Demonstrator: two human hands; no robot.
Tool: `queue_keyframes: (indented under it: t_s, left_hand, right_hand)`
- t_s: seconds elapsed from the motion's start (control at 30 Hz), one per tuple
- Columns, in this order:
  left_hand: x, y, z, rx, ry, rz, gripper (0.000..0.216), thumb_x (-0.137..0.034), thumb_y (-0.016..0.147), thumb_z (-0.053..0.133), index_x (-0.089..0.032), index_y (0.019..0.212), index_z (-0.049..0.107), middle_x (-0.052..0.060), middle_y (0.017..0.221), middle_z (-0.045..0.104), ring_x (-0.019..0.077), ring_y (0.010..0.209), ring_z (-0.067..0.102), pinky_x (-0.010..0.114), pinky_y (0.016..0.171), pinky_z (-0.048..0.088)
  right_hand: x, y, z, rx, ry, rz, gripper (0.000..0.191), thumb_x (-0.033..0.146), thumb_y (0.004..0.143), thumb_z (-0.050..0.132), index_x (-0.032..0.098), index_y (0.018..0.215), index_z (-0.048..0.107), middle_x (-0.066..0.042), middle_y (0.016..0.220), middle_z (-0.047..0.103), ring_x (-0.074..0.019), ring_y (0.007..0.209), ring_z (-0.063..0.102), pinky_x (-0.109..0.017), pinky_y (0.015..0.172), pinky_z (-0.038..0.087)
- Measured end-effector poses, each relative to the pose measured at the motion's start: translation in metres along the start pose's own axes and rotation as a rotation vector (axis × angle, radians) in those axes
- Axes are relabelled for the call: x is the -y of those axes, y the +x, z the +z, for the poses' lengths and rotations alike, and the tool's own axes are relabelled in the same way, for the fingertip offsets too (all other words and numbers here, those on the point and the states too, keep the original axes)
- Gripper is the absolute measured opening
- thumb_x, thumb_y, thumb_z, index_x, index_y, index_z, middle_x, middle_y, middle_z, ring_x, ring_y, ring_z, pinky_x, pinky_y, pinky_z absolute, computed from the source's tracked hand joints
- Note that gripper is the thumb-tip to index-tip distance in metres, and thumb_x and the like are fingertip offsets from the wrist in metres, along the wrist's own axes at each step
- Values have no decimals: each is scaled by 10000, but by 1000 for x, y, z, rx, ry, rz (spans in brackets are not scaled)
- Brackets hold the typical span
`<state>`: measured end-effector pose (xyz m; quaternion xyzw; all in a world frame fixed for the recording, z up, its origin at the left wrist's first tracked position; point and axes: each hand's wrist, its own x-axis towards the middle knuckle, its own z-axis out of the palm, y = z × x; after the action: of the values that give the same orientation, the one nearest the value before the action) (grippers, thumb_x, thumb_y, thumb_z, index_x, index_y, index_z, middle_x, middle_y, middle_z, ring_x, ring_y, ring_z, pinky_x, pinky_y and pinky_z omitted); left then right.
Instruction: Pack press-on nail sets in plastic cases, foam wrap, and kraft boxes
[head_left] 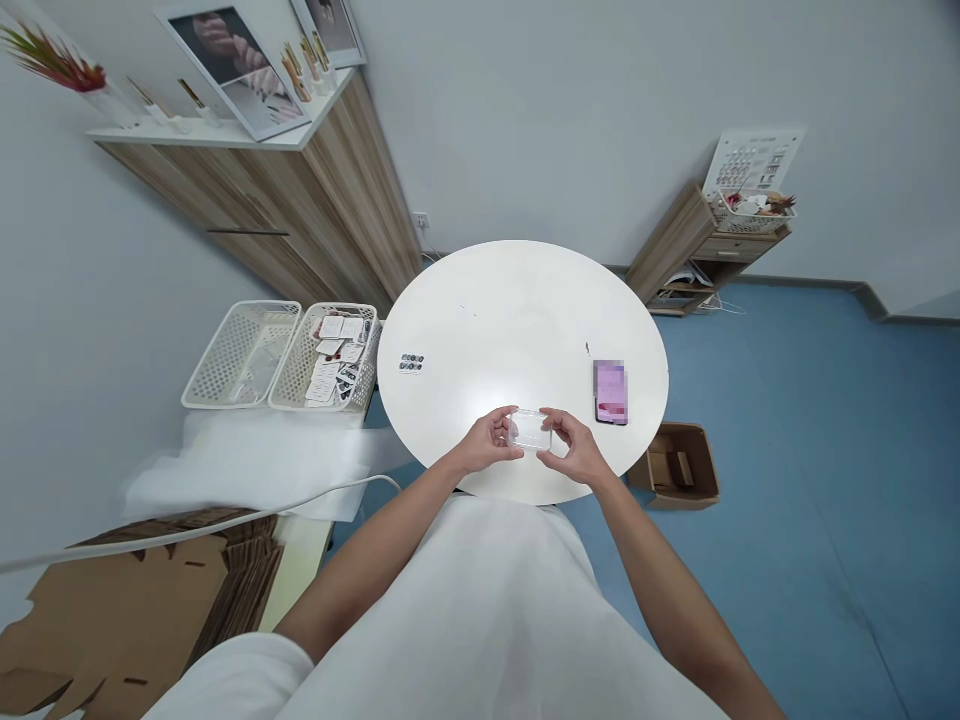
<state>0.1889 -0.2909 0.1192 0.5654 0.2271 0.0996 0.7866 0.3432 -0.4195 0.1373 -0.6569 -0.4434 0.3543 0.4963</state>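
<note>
A small clear plastic box [529, 429] sits just above the near edge of the round white table [517, 310]. My left hand [491, 440] grips its left end with curled fingers. My right hand [568, 447] pinches its right end. A small card of dark nail pieces [412, 363] lies on the table's left side. A phone with a pink screen [610, 392] lies on the right side.
Two white mesh baskets [244, 352] [328, 358] stand left of the table, the right one holding several cards. Flat cardboard [142, 590] lies at lower left. An open cardboard box [675, 467] sits on the blue floor. Wooden cabinets [300, 210] [697, 250] line the wall.
</note>
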Motion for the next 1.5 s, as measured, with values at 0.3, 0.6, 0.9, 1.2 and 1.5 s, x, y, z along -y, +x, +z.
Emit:
queue_keyframes:
  t_s: [0.3, 0.6, 0.9, 1.2, 1.5]
  left_hand:
    - [-1, 0, 1, 34, -51, 15, 727, -209, 544, 758, -215, 1195, 435, 60, 956, 528, 153, 867, 532, 302, 732, 442]
    - [-3, -2, 1, 18, -79, -49, 767, -196, 625, 690, -284, 1294, 326, 61, 1013, 536, 114, 813, 543, 300, 757, 434]
    - [14, -1, -1, -206, -23, -175, 377, -268, 683, 624, -187, 1041, 539, 5, 759, 558, 91, 678, 542, 272, 683, 437]
    - [21, -1, 0, -256, 66, -129, 354, -325, 651, 665, -145, 942, 577, 19, 733, 571, 113, 648, 572, 304, 699, 448]
    - [31, -5, -7, -241, 136, -125, 369, -355, 678, 644, -165, 986, 573, 17, 782, 562, 107, 669, 574, 291, 700, 447]
  right_hand:
    - [-2, 3, 3, -53, 73, 22, 382, 265, 570, 668, 222, 916, 513, -87, 1149, 517, -203, 995, 532, -368, 859, 436]
    - [3, 11, -6, -11, 145, 91, 397, 320, 601, 675, 244, 960, 522, -67, 1182, 507, -179, 952, 564, -370, 877, 430]
    - [0, 9, -7, 57, 150, 144, 397, 341, 619, 671, 235, 971, 522, -66, 1209, 493, -173, 967, 560, -363, 905, 400]
    - [-11, 21, -6, -59, 178, 214, 301, 467, 743, 514, 215, 905, 551, -30, 936, 602, -151, 852, 551, -315, 784, 431]
    - [-23, 32, -3, -97, 251, 364, 356, 390, 744, 504, 227, 1055, 559, 8, 791, 519, -88, 666, 501, -310, 746, 437]
